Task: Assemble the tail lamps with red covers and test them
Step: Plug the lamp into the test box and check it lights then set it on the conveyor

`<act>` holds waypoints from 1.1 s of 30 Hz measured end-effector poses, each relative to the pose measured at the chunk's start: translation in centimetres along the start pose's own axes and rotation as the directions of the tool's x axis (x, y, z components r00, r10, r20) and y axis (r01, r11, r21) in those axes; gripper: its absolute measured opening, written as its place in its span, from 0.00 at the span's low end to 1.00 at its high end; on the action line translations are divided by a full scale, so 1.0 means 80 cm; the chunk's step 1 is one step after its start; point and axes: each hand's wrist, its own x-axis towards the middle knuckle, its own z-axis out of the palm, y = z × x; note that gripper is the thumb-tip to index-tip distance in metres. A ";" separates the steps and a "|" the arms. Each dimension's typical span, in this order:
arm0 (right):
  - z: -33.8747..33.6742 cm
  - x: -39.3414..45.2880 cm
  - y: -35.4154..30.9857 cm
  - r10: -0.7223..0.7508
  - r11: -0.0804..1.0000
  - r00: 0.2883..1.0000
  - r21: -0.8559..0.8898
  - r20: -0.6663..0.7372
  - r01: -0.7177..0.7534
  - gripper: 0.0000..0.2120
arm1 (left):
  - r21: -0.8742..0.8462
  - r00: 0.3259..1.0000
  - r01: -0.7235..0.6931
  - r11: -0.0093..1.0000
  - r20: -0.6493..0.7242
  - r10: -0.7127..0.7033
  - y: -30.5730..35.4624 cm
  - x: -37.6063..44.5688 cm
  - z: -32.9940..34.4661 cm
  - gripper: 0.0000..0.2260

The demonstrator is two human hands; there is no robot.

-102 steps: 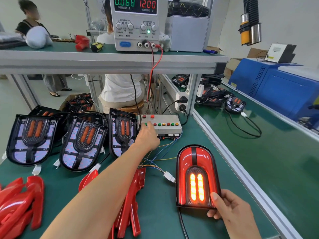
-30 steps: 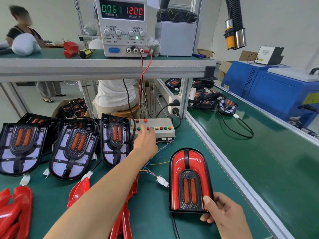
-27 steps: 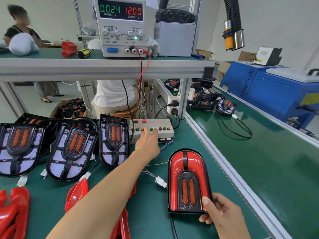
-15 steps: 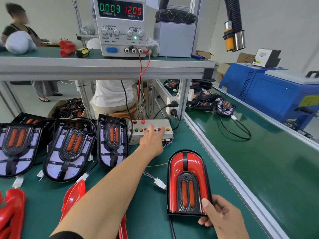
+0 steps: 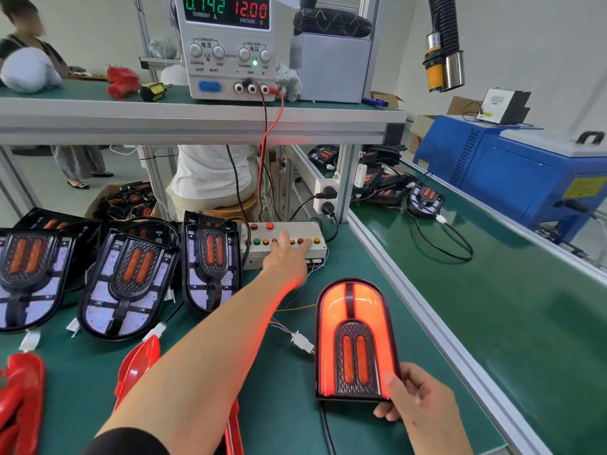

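- The left hand (image 5: 285,257) is reaching to the button box (image 5: 282,243), straight fingers pressing a test button.
- The right hand (image 5: 418,399) is gripping the glowing tail lamp (image 5: 353,339) on the table (image 5: 460,323), steadying it face-up for inspection.

Bare green desk (image 5: 282,399) lies open between the left forearm and the lit tail lamp (image 5: 354,339), crossed only by a white connector (image 5: 303,343) on thin wires. Uncovered lamp bases (image 5: 128,284) crowd the left, red covers (image 5: 138,366) the near left. The button box (image 5: 308,229) blocks the back.
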 end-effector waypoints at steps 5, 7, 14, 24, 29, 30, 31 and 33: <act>0.001 0.000 0.001 -0.013 1.000 1.000 0.026 -0.020 0.013 0.02 | -0.029 1.000 0.002 1.000 0.013 -0.002 -0.002 -0.001 0.003 0.36; 0.000 0.000 0.001 -0.018 1.000 1.000 0.010 -0.012 0.018 0.02 | -0.021 1.000 0.001 1.000 -0.005 -0.001 -0.001 -0.002 0.005 0.34; -0.001 0.001 0.003 -0.007 1.000 1.000 -0.009 0.004 0.007 0.02 | -0.010 1.000 0.005 1.000 -0.023 -0.005 0.001 0.001 0.006 0.33; 0.000 0.006 0.013 -0.053 0.996 0.998 0.076 -0.028 0.055 0.02 | -0.298 0.987 -0.081 0.951 -0.156 0.035 -0.010 -0.027 -0.006 0.22; 0.000 0.005 0.011 -0.050 0.992 0.998 0.114 -0.028 0.053 0.03 | -0.425 0.968 -0.251 0.870 -0.127 0.217 -0.023 -0.077 -0.030 0.06; -0.001 0.005 0.010 -0.046 0.991 0.999 0.123 -0.029 0.049 0.03 | -0.404 0.952 -0.301 0.864 -0.072 0.298 -0.025 -0.091 -0.036 0.07; -0.001 0.005 0.010 -0.041 0.991 0.999 0.128 -0.030 0.045 0.04 | -0.380 0.929 -0.345 0.858 -0.006 0.371 -0.028 -0.106 -0.042 0.08; -0.002 0.003 0.008 -0.033 0.989 0.999 0.142 -0.032 0.037 0.04 | -0.330 0.877 -0.398 0.856 0.136 0.461 -0.036 -0.132 -0.048 0.12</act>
